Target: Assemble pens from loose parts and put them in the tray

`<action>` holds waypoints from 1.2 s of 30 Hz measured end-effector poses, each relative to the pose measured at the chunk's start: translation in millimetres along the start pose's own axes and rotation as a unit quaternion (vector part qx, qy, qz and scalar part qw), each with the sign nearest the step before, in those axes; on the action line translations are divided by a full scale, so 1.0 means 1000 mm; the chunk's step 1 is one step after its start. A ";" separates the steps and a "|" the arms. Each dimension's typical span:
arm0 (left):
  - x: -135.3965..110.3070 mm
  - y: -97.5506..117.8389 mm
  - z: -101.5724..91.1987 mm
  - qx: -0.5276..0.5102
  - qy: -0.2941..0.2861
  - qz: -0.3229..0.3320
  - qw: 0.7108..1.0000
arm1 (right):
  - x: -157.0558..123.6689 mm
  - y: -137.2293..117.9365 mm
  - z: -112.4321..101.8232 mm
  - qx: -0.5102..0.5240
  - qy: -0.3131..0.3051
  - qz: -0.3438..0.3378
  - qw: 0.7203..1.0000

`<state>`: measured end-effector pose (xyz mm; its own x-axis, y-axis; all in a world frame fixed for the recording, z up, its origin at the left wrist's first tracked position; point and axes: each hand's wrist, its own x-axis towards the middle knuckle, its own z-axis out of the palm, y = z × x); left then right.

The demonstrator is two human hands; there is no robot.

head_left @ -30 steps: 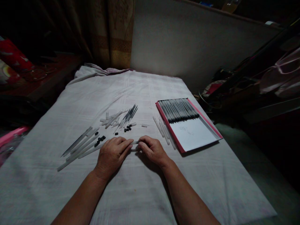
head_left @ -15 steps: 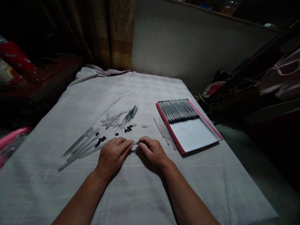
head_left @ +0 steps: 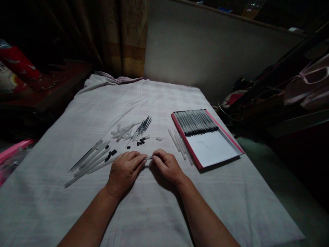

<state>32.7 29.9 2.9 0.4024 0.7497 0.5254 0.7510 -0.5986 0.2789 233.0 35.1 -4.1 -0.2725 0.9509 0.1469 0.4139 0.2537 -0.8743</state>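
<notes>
Head cam: L hand (head_left: pixel 124 168) & R hand (head_left: pixel 166 165) pinch pen tube (head_left: pixel 149 158) over wht cloth (head_left: pixel 146 219), curtain (head_left: pixel 133 37) + wall (head_left: pixel 190 48) behind.

Wide Room Near, Clutter Beyond

A broad stretch of cloth (head_left: pixel 149 219) lies open between the forearms. A thin tube (head_left: pixel 149 157) bridges the gap between the left hand (head_left: pixel 126 168) and right hand (head_left: pixel 167 165). Just beyond, black caps (head_left: pixel 142 140), dark refills (head_left: pixel 144 126) and clear pieces (head_left: pixel 125 131) block the way. Long tubes (head_left: pixel 89 166) crowd the left hand's outer side. A lane leads rightward to loose clear tubes (head_left: pixel 174 140), beside the box's raised red edge (head_left: pixel 187 142).
</notes>
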 end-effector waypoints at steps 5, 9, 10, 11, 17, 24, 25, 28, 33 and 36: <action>0.000 0.002 0.000 -0.002 -0.001 0.000 1.000 | 0.000 0.002 0.004 -0.013 0.028 0.015 0.999; 0.001 0.003 0.000 -0.001 -0.003 0.001 1.000 | 0.001 0.004 0.007 -0.031 0.033 0.025 0.999; 0.001 0.004 0.000 0.001 -0.002 0.000 1.000 | 0.001 0.004 0.008 -0.035 0.036 0.027 0.998; 0.001 0.004 0.001 0.003 0.000 -0.001 1.000 | 0.002 0.005 0.009 -0.040 0.043 0.029 0.998; -0.001 0.004 0.006 -0.014 0.016 -0.018 1.000 | 0.001 0.006 0.010 -0.001 0.041 0.051 0.998; -0.001 0.001 0.007 -0.035 0.007 -0.029 0.999 | 0.000 0.002 0.005 -0.006 0.028 0.018 0.999; -0.001 0.001 0.007 -0.034 0.010 -0.027 0.999 | 0.000 0.002 0.005 -0.009 0.031 0.017 0.999; -0.001 0.002 0.007 -0.034 0.016 -0.021 0.999 | 0.000 0.001 0.005 -0.008 0.034 0.023 0.999; 0.000 0.004 0.008 -0.053 -0.004 -0.015 0.998 | -0.001 0.000 0.005 0.010 -0.004 0.015 1.000; -0.001 -0.001 0.007 -0.039 -0.005 -0.013 0.999 | -0.001 0.002 0.004 0.018 0.019 0.008 1.000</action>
<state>35.2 31.9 -3.1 0.3892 0.7671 0.5100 0.7175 -0.5996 0.3544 230.3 34.0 -7.8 -0.2322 0.9610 0.1499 0.3864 0.2326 -0.8925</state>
